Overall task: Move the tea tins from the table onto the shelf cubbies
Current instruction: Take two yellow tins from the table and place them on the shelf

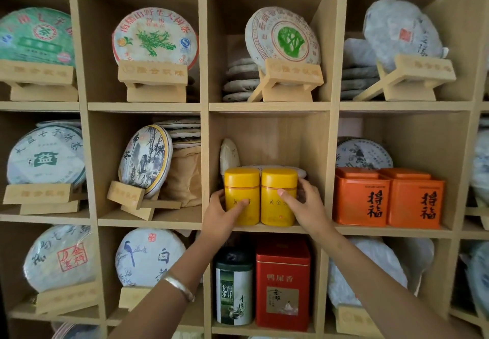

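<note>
Two yellow tins being squared up in the middle cubby.

The left tin [241, 196] and right tin [278, 196] stand upright, touching, near the shelf's [267, 229] front edge, likely paired to sit neatly with labels outward. The left hand [221, 213] wraps the left tin, thumb across its front; the right hand [304, 202] cups the right tin, both grips half-curled.

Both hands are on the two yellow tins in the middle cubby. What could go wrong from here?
1. The yellow tins stand near the shelf's front edge; pulling the left hand or right hand back carelessly might tip one off.
2. Pushing them deeper could knock the wrapped tea cakes close behind them.
</note>
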### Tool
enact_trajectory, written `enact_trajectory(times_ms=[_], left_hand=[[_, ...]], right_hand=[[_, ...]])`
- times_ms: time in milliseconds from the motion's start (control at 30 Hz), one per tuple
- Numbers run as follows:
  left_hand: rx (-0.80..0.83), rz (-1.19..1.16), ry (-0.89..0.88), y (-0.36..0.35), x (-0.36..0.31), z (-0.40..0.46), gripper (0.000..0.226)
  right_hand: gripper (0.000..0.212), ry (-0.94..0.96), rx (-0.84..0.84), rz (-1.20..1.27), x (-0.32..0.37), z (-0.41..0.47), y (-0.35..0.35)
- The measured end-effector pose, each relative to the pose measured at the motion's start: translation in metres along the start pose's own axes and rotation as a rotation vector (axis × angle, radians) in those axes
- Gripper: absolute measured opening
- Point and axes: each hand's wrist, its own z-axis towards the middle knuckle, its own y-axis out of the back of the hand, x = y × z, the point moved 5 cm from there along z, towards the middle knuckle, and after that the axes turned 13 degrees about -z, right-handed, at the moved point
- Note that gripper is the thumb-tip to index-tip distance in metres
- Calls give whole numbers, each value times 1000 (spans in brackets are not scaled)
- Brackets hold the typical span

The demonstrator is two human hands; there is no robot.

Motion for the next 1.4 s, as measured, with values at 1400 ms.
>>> enact_trajectory(times_ms=[1400], left_hand=[[58, 725, -528, 13, 12, -78, 53]], right_hand=[[56, 69, -30, -48, 5, -16, -20]])
